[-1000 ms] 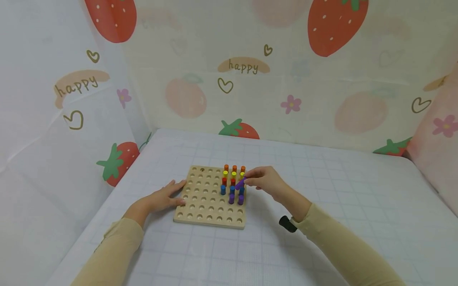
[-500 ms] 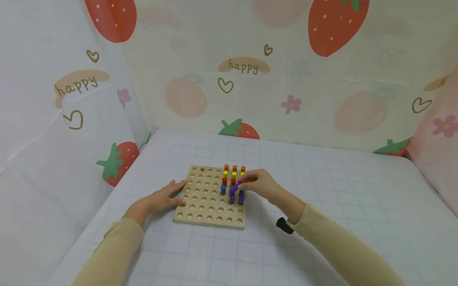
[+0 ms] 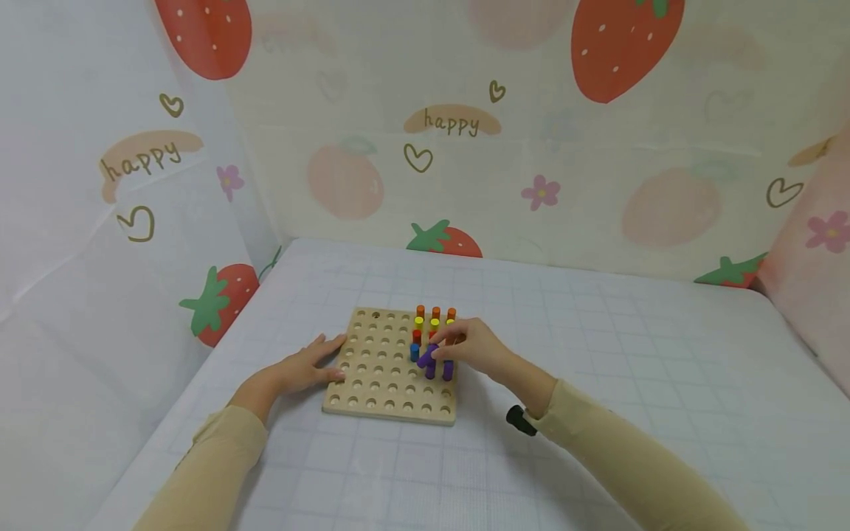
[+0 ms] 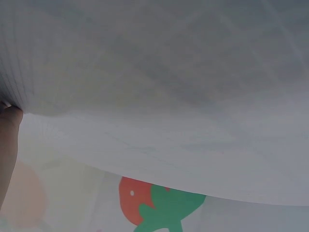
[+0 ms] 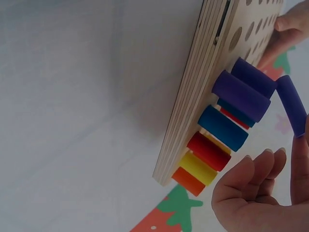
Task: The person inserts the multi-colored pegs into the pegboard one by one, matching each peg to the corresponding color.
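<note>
A square wooden pegboard (image 3: pixel 378 376) with rows of round holes lies on the table. My left hand (image 3: pixel 299 370) rests along its left edge, fingers spread and thumb on the board. Between thumb and forefinger my right hand (image 3: pixel 481 352) pinches a purple peg (image 5: pixel 292 105), tilted above the board's right side. Two purple pegs (image 5: pixel 241 95) stand in holes just beneath it. Behind them rise blue pegs (image 3: pixel 415 352), red pegs (image 3: pixel 417 337), yellow pegs (image 3: pixel 419 323) and orange pegs (image 3: pixel 420 311), partly hidden by the right hand. Only part of the left hand (image 4: pixel 8 145) shows in the left wrist view.
A white table (image 3: pixel 617 354) with a faint grid extends around the board. Strawberry-printed cloth (image 3: pixel 465 162) hangs behind it and at both sides. A black object (image 3: pixel 521 420) sits at the right wrist, beside the sleeve.
My right hand has moved left and slightly toward me, carrying the purple peg from over the right column to near the blue and purple rows' left end. The left hand stays put.
</note>
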Demonstrator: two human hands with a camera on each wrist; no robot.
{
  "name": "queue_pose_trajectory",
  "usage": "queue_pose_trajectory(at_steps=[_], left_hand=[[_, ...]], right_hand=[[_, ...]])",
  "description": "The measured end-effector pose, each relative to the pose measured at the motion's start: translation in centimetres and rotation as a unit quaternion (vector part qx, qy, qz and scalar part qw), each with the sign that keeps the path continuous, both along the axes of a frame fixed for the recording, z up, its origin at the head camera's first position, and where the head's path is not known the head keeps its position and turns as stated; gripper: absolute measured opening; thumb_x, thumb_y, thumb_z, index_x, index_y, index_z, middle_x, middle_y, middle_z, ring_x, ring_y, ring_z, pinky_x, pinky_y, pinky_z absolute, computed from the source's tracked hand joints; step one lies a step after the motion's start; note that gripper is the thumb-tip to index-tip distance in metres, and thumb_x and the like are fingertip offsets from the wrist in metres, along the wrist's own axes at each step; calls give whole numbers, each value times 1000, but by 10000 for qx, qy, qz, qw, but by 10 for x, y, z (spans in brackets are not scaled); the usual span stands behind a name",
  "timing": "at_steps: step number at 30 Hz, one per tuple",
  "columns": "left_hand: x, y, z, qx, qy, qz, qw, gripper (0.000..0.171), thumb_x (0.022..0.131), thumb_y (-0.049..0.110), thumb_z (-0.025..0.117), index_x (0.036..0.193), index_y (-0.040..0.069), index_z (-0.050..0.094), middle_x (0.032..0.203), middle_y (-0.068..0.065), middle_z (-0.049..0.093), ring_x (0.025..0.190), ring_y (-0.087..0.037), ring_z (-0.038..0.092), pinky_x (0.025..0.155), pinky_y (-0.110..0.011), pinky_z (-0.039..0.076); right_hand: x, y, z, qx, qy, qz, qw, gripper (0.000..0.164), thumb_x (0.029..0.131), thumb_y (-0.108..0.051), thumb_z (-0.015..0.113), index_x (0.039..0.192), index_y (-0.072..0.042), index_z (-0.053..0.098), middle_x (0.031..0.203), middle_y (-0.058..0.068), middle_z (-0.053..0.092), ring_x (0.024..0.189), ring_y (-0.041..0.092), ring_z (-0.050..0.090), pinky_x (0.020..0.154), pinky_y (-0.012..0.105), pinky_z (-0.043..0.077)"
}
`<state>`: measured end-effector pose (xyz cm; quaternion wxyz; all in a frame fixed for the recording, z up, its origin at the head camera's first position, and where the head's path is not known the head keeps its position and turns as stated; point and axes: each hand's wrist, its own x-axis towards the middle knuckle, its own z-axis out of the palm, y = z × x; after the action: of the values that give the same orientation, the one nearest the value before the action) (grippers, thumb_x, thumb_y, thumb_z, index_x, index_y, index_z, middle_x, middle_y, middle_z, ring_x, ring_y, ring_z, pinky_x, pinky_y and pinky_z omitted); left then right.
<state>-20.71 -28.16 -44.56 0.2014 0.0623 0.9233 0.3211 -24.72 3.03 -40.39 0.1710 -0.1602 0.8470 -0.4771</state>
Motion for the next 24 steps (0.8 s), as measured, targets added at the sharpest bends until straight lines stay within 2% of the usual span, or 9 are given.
queue_pose_trajectory(at_steps=[7,17,24], left_hand=[[0,0,0,-9,5,-6,10000,87,91,50,61,155,10,19,157,-31,1,141,-54,-1,107,-71,5],[1,1,1,47,15,-70,10000,84,93,46,60,155,9,19,156,-32,1,141,-54,-2,108,-70,4],[2,1,0,38,3,10,10000,84,93,46,61,155,9,19,157,-31,1,141,-53,-1,108,-69,5]], right_hand=[[1,-8,-6,211,185,122,9995,16,84,-11,77,99,-6,76,85,3,54,80,18,48,63,25,40],[3,-15,-13,557,829,466,9939,13,82,-9,78,95,-5,76,79,0,58,73,14,46,60,24,37],[2,-21,-15,810,1165,452,9889,12,81,-11,79,92,-8,78,89,0,65,79,15,46,64,25,37]])
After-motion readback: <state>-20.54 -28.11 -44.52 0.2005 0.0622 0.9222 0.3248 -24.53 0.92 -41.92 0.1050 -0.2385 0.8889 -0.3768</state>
